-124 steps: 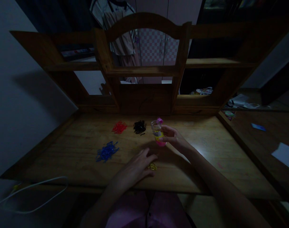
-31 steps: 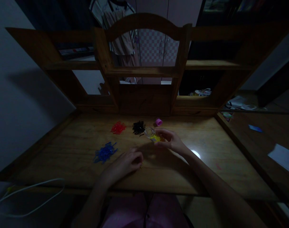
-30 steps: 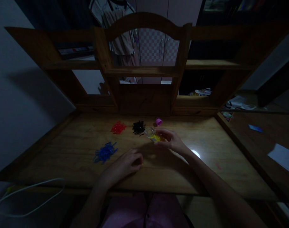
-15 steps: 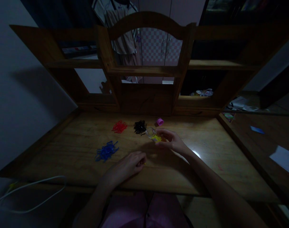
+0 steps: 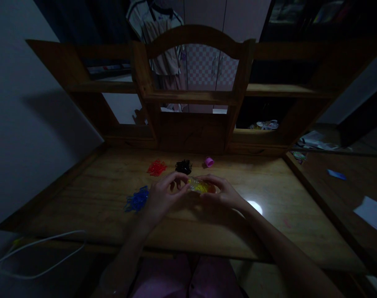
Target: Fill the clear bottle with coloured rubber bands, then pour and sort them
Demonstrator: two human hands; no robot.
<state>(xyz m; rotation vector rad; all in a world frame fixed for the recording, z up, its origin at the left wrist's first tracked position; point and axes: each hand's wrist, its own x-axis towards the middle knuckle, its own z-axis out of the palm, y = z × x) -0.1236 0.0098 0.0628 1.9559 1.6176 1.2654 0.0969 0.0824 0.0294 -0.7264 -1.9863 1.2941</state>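
A small clear bottle (image 5: pixel 211 188) holding yellow rubber bands (image 5: pixel 201 187) lies tilted on its side, mouth to the left. My right hand (image 5: pixel 224 192) wraps round its base end. My left hand (image 5: pixel 165 192) is at the mouth, thumb and fingers pinched together there; a bit of yellow shows by the fingertips. Whether those fingers also grip the rim is hard to see. A pink cap (image 5: pixel 209 162) rests behind the bottle. Black bands (image 5: pixel 183 167) are heaped just beyond my left fingers, red bands (image 5: pixel 156 168) farther left, and blue bands (image 5: pixel 137 200) beside my left wrist, partly covered.
The wooden desk (image 5: pixel 92 186) has a shelf unit (image 5: pixel 188 97) along its back edge. A white cable (image 5: pixel 52 239) loops at the lower left. To the right, a side surface carries a white paper (image 5: pixel 371 214) and a blue card (image 5: pixel 336 174).
My left hand has risen from the desk to the bottle's mouth. The bottle in my right hand has shifted slightly, and the view has tilted a little.
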